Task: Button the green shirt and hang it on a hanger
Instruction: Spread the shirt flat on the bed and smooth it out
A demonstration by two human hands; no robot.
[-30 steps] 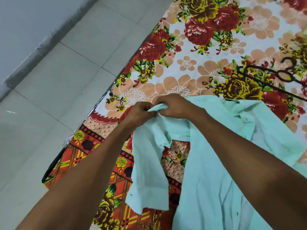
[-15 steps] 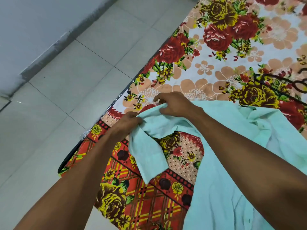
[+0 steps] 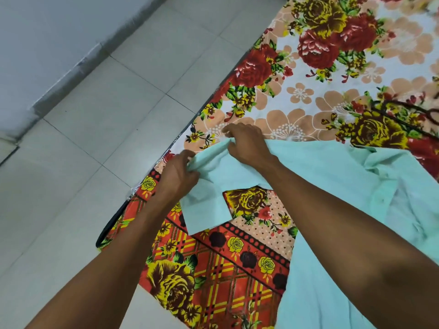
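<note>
Mint-green fabric is spread on the floral bedsheet [image 3: 297, 96]: the green shirt [image 3: 332, 186] is laid with its long axis running from the hands toward lower right. Its sleeve end is pinched shut by the left hand [image 3: 178, 179] and right hand [image 3: 247, 143]. The hanger [image 3: 403, 112] is seen far right, nearer the right hand.

No legible text, labels, brands, numbers or signs in view; the floral bedsheet [image 3: 297, 110] carries pattern only, and the green shirt [image 3: 332, 186] shows no readable tag or print
</note>
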